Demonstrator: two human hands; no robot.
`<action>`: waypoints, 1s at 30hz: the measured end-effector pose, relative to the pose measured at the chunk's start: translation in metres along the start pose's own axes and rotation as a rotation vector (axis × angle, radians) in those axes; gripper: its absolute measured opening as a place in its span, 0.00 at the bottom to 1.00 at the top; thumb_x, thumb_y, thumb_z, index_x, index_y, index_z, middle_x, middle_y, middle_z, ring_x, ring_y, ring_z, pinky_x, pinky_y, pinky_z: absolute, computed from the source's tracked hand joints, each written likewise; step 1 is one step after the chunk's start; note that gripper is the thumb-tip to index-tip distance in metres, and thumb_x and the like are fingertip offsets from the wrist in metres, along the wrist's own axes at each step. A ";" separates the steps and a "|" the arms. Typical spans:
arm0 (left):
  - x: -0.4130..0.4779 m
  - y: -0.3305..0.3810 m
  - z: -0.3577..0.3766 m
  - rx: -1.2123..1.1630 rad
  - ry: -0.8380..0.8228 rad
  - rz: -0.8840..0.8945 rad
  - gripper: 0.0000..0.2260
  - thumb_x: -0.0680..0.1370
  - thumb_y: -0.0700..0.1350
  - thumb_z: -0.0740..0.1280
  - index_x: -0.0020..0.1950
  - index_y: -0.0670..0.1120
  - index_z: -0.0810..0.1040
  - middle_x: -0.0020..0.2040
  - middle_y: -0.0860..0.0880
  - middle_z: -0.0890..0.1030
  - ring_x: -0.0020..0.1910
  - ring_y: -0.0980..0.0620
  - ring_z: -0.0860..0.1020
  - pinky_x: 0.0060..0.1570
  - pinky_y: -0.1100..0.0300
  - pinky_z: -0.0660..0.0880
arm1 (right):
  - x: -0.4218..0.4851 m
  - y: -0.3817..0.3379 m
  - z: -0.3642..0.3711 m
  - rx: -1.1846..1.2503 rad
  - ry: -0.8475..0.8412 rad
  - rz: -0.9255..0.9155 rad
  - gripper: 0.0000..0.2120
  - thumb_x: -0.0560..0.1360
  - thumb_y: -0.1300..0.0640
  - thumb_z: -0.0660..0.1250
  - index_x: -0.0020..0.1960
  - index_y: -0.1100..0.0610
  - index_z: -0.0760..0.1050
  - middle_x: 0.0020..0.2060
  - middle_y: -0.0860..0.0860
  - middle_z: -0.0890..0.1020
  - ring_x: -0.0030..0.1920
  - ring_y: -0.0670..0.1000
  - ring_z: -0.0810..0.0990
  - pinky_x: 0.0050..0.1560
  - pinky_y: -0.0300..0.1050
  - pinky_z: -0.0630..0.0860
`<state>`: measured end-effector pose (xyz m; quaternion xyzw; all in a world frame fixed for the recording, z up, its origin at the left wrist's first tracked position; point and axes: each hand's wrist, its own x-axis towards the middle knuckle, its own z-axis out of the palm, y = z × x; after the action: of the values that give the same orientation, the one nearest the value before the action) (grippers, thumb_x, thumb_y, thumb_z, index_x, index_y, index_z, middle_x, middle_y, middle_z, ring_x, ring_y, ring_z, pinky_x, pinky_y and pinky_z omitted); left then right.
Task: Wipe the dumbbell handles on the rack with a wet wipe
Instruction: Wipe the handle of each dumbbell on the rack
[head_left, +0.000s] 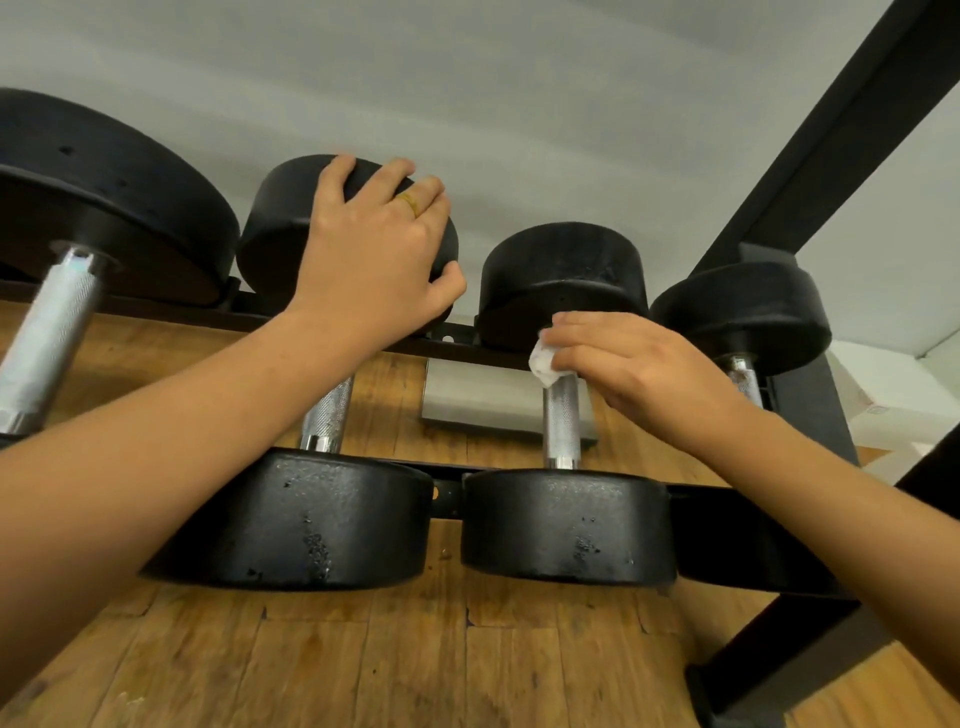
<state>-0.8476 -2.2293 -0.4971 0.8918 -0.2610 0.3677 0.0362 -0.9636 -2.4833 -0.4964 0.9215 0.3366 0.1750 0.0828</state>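
Several black dumbbells lie across a black rack (737, 499). My right hand (628, 364) holds a crumpled white wet wipe (543, 364) wrapped round the far end of the knurled steel handle (562, 421) of the third dumbbell (566, 525). My left hand (379, 249), with a gold ring, grips the far head of the second dumbbell (291, 228); its handle (327, 415) is partly hidden by my left forearm. A larger dumbbell's handle (47, 338) is at the far left, and a smaller dumbbell (748, 312) sits at the right.
Wooden floor (415, 660) lies below the rack. A flat grey metal plate (483, 395) rests on the floor under the handles. A black diagonal rack post (841, 119) rises at the right. A pale wall (467, 78) stands behind.
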 end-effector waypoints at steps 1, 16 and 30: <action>0.000 0.000 0.000 -0.001 0.001 0.000 0.25 0.81 0.56 0.60 0.70 0.42 0.78 0.70 0.44 0.79 0.74 0.42 0.71 0.73 0.36 0.61 | -0.002 0.005 0.005 -0.016 -0.041 -0.027 0.20 0.68 0.66 0.75 0.59 0.61 0.81 0.63 0.59 0.81 0.66 0.58 0.79 0.67 0.53 0.74; 0.000 -0.001 0.000 -0.004 0.003 -0.002 0.24 0.80 0.56 0.60 0.68 0.42 0.79 0.69 0.44 0.79 0.73 0.42 0.71 0.73 0.36 0.61 | -0.009 0.020 0.002 0.133 -0.304 -0.274 0.24 0.73 0.64 0.69 0.69 0.60 0.76 0.67 0.56 0.78 0.71 0.57 0.73 0.69 0.53 0.72; 0.001 -0.001 0.001 -0.008 -0.007 -0.007 0.25 0.80 0.56 0.60 0.69 0.42 0.79 0.70 0.44 0.79 0.74 0.42 0.71 0.73 0.35 0.60 | -0.006 0.016 -0.011 0.141 -0.454 -0.447 0.25 0.76 0.63 0.67 0.72 0.56 0.73 0.71 0.53 0.75 0.74 0.52 0.69 0.70 0.53 0.73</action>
<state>-0.8456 -2.2290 -0.4972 0.8938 -0.2595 0.3636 0.0400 -0.9622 -2.4989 -0.4832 0.8438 0.5147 -0.0811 0.1281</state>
